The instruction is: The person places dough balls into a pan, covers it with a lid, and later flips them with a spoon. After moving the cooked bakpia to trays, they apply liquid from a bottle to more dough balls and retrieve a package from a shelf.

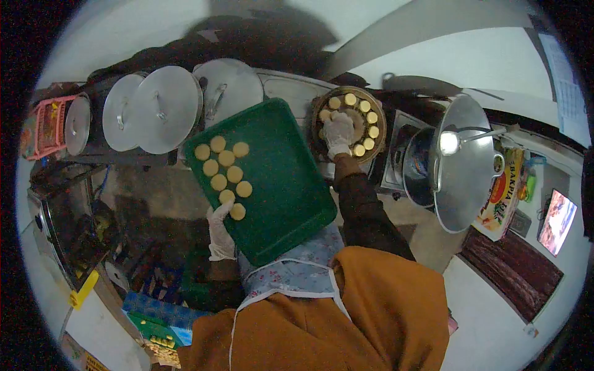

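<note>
My left hand [221, 232], in a whitish glove, grips the left rim of a green tray [284, 185], the fingers over its edge. Several round, flat, pale pastries [226, 158] lie along the tray's left side. Over a round brown pan [382, 127] on the stove is my right hand [339, 131], also gloved. Its fingers are bent down among the pastries at the pan's left side, and what they grip is hidden. Pale yellow pastries [372, 117] form a ring around the inside of the pan.
Large metal lids [166, 111] stand left of the pan along the counter. A big metal wok [467, 179] rises on the right, near a printed box [504, 191] and a lit screen [558, 219]. At far left are a pink basket [46, 127] and a dark oven [71, 229].
</note>
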Demonstrator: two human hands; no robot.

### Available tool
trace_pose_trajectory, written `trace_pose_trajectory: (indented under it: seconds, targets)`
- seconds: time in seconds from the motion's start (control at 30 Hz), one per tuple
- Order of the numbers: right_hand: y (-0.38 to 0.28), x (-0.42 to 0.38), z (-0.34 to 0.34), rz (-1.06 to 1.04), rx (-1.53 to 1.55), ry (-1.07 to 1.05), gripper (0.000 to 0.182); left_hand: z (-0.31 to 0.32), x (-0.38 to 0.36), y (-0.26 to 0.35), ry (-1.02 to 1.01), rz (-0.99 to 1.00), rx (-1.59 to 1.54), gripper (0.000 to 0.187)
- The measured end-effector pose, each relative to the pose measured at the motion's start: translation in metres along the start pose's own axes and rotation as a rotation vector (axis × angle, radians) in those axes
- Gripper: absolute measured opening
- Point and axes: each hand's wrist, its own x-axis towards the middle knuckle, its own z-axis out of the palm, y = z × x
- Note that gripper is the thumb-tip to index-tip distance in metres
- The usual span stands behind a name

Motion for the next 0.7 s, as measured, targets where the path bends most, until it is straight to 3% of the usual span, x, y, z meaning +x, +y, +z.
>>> trace_pose_trajectory:
  seconds: [0.1,0.2,0.3,0.4,0.7]
  targets:
    - [0.006,-0.002,0.012,0.070,0.017,-0.002,0.026,0.005,-0.006,0.005,-0.015,0.042,0.016,0.042]
    - [0.019,-0.007,0.017,-0.091,0.045,0.088,0.026,0.011,-0.005,0.012,0.000,0.005,0.032,0.041]
    - [0.000,-0.017,-0.025,0.158,0.150,-0.047,0.025,0.005,-0.001,0.008,0.014,-0.016,0.002,0.042]
    - [0.007,-0.031,-0.020,0.083,0.068,-0.160,0.025,-0.003,0.004,0.001,0.016,-0.032,-0.019,0.042]
    - [0.004,-0.039,-0.005,-0.012,0.137,0.001,0.027,0.011,-0.005,0.012,-0.041,0.010,0.005,0.042]
